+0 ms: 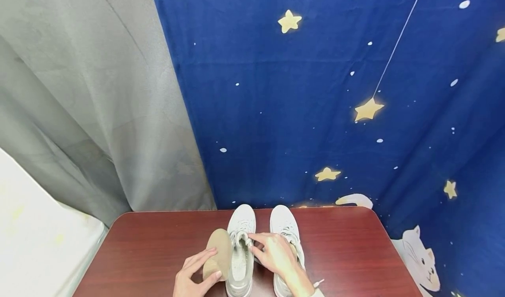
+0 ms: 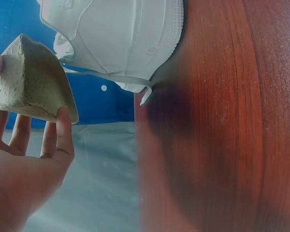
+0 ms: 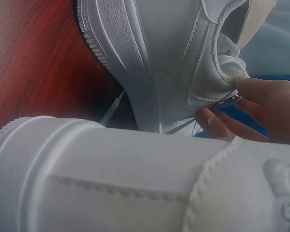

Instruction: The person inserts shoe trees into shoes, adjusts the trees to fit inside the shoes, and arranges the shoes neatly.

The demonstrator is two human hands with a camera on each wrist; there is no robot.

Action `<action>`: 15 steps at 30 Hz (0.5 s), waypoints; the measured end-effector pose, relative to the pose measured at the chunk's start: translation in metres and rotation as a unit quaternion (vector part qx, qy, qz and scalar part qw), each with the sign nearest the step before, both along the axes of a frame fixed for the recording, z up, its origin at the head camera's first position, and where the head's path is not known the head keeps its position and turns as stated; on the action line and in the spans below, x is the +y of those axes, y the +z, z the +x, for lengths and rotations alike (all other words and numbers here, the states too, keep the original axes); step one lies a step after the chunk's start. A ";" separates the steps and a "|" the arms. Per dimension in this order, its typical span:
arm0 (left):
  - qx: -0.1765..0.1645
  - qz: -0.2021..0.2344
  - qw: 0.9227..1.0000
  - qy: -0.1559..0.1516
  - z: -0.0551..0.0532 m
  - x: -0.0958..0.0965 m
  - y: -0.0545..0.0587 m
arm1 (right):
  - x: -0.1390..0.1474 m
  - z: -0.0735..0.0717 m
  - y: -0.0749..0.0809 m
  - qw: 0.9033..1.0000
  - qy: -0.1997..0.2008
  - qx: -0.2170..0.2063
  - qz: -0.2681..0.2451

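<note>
In the head view two white lace-up shoes stand side by side with toes away from me, the left shoe [image 1: 241,220] and the right shoe [image 1: 283,220]. My left hand [image 1: 195,273] grips a beige molded-pulp shoe insert [image 1: 220,253] between thumb and fingers, beside the left shoe's opening. The left wrist view shows the insert [image 2: 43,79] as a hollow, folded shell held off the table. With thumb and fingers my right hand [image 1: 274,253] pinches the edge of the left shoe's opening near the laces. The right wrist view shows that pinch at the collar [image 3: 227,72].
Both shoes stand on a red-brown wooden table [image 1: 165,244]. Something beige shows inside the right shoe, partly behind my right forearm. A lace tip [image 1: 318,283] lies to its right. Behind hang a grey curtain [image 1: 158,156] and a blue star-patterned curtain [image 1: 284,112].
</note>
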State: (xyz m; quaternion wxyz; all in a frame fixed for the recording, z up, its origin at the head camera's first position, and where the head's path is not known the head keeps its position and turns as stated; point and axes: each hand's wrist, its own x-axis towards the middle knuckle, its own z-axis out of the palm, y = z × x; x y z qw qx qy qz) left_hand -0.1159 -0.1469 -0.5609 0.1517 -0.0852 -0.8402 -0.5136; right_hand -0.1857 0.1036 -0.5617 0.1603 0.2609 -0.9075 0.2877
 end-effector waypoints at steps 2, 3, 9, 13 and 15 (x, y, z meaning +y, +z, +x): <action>0.016 -0.001 1.000 -0.004 0.000 0.000 0.000 | 0.000 0.000 0.000 1.000 0.002 0.002 -0.002; 0.028 -0.003 1.000 -0.007 0.000 0.000 0.000 | 0.000 0.000 0.000 1.000 0.002 0.004 -0.004; 0.054 -0.008 0.998 -0.009 0.003 0.000 -0.005 | 0.000 0.000 -0.002 1.000 0.005 0.012 -0.002; 0.055 -0.011 0.998 -0.009 0.003 -0.001 -0.008 | 0.000 0.000 -0.001 1.000 0.005 0.006 0.002; 0.063 -0.013 0.998 -0.013 0.002 -0.001 -0.008 | 0.001 -0.001 0.000 1.000 0.004 0.005 0.001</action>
